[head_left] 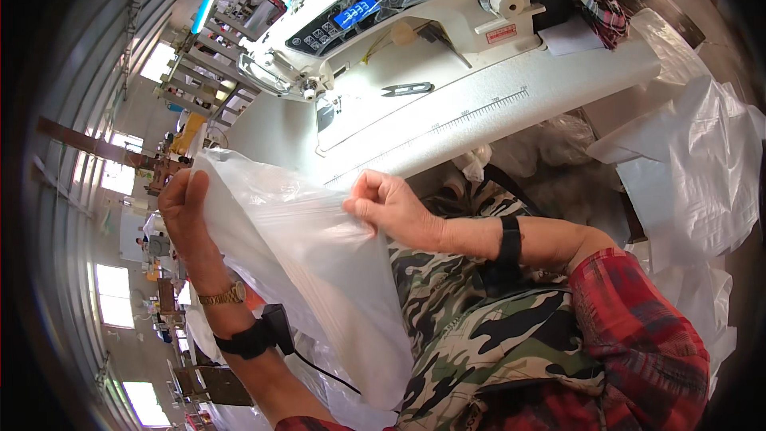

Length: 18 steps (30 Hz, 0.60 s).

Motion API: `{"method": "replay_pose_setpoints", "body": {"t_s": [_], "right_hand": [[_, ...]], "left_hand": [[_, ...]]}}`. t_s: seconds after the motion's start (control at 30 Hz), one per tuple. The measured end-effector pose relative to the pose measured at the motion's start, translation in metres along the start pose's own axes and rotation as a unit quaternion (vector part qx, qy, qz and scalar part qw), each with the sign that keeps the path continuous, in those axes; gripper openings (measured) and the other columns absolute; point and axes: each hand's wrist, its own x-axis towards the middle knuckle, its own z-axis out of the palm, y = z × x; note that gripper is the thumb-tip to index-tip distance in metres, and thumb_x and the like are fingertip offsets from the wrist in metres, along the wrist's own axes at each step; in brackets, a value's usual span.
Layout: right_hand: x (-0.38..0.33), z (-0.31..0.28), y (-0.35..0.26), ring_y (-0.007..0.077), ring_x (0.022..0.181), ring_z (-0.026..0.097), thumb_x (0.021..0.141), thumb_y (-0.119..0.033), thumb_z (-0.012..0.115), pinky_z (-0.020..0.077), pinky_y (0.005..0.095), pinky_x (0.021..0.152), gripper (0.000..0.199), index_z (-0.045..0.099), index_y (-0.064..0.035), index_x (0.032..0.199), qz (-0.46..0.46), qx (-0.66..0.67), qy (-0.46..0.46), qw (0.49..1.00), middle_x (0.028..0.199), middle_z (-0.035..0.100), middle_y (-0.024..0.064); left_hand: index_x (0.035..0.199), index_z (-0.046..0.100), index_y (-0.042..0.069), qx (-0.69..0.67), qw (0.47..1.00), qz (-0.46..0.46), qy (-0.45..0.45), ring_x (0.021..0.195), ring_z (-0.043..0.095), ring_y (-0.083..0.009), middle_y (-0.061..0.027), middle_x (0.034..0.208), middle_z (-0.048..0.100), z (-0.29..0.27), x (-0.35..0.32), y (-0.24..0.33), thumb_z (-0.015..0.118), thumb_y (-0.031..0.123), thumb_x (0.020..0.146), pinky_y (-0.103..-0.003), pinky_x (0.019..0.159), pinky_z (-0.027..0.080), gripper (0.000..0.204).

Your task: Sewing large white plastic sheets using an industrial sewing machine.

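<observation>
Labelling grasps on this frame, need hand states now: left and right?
Left hand: closed on the edge of the translucent plastic sheet.
Right hand: closed, pinching the same sheet's upper edge.

I see a white industrial sewing machine (399,0); small metal thread snips (407,89) lie below its head, translucent plastic sheets (702,168) heaped right.

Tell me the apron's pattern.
Camouflage: green, black and cream patches on the apron, clearest in the head view.

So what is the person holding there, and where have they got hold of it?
A translucent white plastic sheet, stretched between both hands: the left hand grips its upper left edge, the right hand pinches its upper right edge.
</observation>
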Motion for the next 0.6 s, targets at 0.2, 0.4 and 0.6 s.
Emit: {"method": "replay_pose_setpoints", "body": {"t_s": [0.2, 0.4, 0.6], "right_hand": [[0.026, -0.038, -0.001, 0.0182, 0.076, 0.062, 0.085, -0.019, 0.065, 0.0506, 0.0346, 0.074, 0.021, 0.056, -0.0008, 0.093, 0.002, -0.432, 0.112, 0.895, 0.076, 0.061, 0.0108], [0.051, 0.028, -0.051, 0.0223, 0.105, 0.06, 0.091, -0.039, 0.066, 0.05, 0.0341, 0.087, 0.056, 0.049, 0.0, 0.127, -0.37, -0.325, 0.023, 0.87, 0.119, 0.059, 0.0124], [0.073, 0.013, -0.057, 0.013, 0.071, 0.051, 0.093, -0.037, 0.064, 0.0426, 0.0281, 0.063, 0.034, 0.066, -0.0025, 0.091, -0.097, -0.293, -0.204, 0.929, 0.075, 0.056, 0.0024]], "left_hand": [[0.084, 0.063, 0.006, -0.091, 0.996, -0.012, 0.006, 0.069, 0.057, -0.0046, 0.0022, 0.078, 0.062, -0.008, -0.006, 0.024, 0.067, 0.017, 0.093, -0.021, 0.065, 0.047, 0.014], [0.088, 0.064, 0.004, -0.024, 0.999, 0.007, -0.028, 0.071, 0.059, -0.0058, 0.0, 0.08, 0.065, 0.011, -0.005, 0.041, 0.065, 0.015, 0.093, -0.021, 0.066, 0.048, 0.012], [0.088, 0.065, 0.003, -0.008, 0.998, 0.05, -0.044, 0.07, 0.057, -0.0053, 0.0, 0.08, 0.065, 0.01, 0.006, 0.045, 0.065, 0.016, 0.094, -0.02, 0.063, 0.045, 0.015]]}}
